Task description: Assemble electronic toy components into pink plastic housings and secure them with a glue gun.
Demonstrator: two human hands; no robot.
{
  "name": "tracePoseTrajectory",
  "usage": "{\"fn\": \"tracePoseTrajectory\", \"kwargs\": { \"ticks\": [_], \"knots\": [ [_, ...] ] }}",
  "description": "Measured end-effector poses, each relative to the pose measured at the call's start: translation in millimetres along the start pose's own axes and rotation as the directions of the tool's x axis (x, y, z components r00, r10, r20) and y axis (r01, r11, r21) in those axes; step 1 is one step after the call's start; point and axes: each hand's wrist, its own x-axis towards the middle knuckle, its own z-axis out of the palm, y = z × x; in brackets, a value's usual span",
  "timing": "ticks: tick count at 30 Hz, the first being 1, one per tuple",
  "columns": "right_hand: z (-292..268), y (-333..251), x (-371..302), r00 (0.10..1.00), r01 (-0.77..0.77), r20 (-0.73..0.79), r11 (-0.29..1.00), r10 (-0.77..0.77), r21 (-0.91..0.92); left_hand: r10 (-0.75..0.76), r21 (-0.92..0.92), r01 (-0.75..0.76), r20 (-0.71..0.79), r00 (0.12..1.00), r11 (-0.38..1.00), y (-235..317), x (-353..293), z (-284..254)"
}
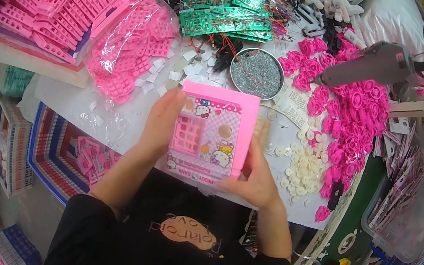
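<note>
Pink box [213, 133] is held by left hand [160, 124] and right hand [259, 181], dish [257, 73] beyond, grey tool [371, 68] overhanging magenta parts [356, 123].

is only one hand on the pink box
No, the left hand holds the pink box at its left side while the right hand holds it at the lower right.

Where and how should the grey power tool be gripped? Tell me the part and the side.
Around the thick middle of the grey power tool, probably from the near side with the right hand, once it lets go of the pink case. The barrel slants, its nose tapering toward the lower left of the view; the middle is wider and nothing covers its near side.
</note>
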Motion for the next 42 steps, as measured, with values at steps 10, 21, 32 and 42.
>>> {"fn": "tracePoseTrajectory", "kwargs": {
  "ticks": [10, 21, 32, 42],
  "knots": [
    [-6.2, 19.3, -18.6, 0.987, -0.059, -0.136, 0.985, 0.081, 0.161, 0.091, 0.033, -0.092, 0.025, 0.996, 0.995, -11.6, 5.8, -12.1],
    [19.3, 22.9, -23.3, 0.967, 0.088, -0.247, 0.993, -0.065, 0.085, 0.302, 0.311, -0.294, 0.024, 0.953, 0.904, -31.9, -10.7, -7.3],
    [-0.4, 28.7, -29.6, 0.978, 0.002, -0.21, 0.995, 0.02, 0.103, 0.294, 0.312, -0.324, 0.139, 0.945, 0.893, 10.8, 16.6, 4.2],
    [-18.5, -24.0, 9.8, 0.894, 0.216, -0.353, 0.956, -0.275, -0.198, 0.652, 0.183, -0.718, 0.314, 0.69, 0.671, 41.9, 15.5, 26.1]
  ]
}}
